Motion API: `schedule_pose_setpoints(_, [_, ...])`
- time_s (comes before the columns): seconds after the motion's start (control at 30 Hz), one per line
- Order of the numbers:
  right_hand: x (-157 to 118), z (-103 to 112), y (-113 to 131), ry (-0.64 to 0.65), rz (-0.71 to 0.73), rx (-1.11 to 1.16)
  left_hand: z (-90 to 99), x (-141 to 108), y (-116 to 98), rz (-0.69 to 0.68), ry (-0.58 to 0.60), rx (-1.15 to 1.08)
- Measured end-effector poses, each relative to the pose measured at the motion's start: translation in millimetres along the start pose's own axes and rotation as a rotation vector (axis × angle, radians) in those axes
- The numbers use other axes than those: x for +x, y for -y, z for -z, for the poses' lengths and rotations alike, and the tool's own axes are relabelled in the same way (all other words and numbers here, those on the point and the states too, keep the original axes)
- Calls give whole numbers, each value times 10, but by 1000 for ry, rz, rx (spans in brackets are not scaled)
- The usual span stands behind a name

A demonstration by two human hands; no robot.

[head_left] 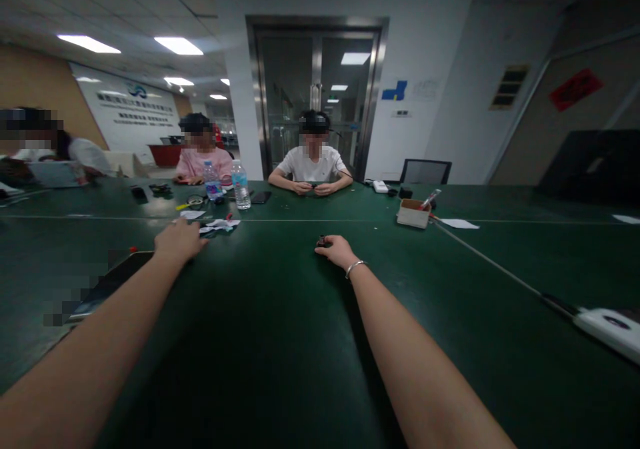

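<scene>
My right hand (339, 252) is over the middle of the green table (260, 316), its thumb and fingers pinched on a small dark object (321, 241) with a metallic-looking top. The object's exact kind is too small to make out. To the left, my left hand (179, 241) reaches forward, palm down, thumb stretched out to the side. Its other fingertips are partly hidden behind the hand, and I see nothing held in it. Crumpled white paper scraps (220, 225) lie just beyond and right of it. A dark tablet-like device (113, 282) is partly covered by my left forearm.
Two water bottles (241, 186) stand beyond the scraps. At the right are a small cardboard box (413, 214) with a pen-like item, a cable (493, 257) and a white power strip (607, 326). Across the table, a person in white (313, 162) handles something small; other people sit left.
</scene>
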State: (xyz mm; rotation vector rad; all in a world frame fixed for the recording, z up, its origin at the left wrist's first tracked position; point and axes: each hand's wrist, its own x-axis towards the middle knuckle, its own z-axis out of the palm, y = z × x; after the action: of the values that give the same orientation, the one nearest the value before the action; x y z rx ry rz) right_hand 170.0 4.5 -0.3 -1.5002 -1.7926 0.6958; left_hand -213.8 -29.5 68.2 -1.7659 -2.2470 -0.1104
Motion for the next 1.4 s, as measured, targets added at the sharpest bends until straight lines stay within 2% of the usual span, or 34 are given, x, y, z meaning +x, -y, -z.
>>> schedule_pose_setpoints(0.13, [-65, -15, 94, -44, 89, -94, 95, -75, -804, -269, -57, -189])
schedule_pose_setpoints(0.27, [-95, -10, 103, -51, 112, -184, 162, -144, -1634, -612, 63, -634])
schedule_pose_setpoints(0.33, [-79, -11, 69, -65, 134, -225, 138, -197, -1940, -640, 182, -881])
schedule_pose_setpoints(0.43, [-33, -16, 0, -80, 170, -236, -20, -287, -2213, -569, 348, -1148])
schedule_pose_setpoints(0.57, [7, -2, -54, 13, 142, -85, -325, -349, -2288, -463, 266, -1309])
schedule_pose_setpoints(0.67, [-2, 45, -47, 130, 84, 137, -437, -349, -2247, -438, 253, -1323])
schedule_pose_setpoints(0.8, [-42, 117, -27, 180, 30, 384, -448, -344, -2238, -454, 261, -1357])
schedule_pose_setpoints(0.9, [-56, 140, -40, 180, 17, 483, -471, -338, -2265, -449, 277, -1419])
schedule_pose_setpoints(1.17, [-40, 141, -93, 182, 3, 587, -496, -333, -2286, -428, 284, -1483])
schedule_pose_setpoints(1.4, [-65, 161, -82, 168, 10, 598, -472, -318, -2273, -408, 283, -1369])
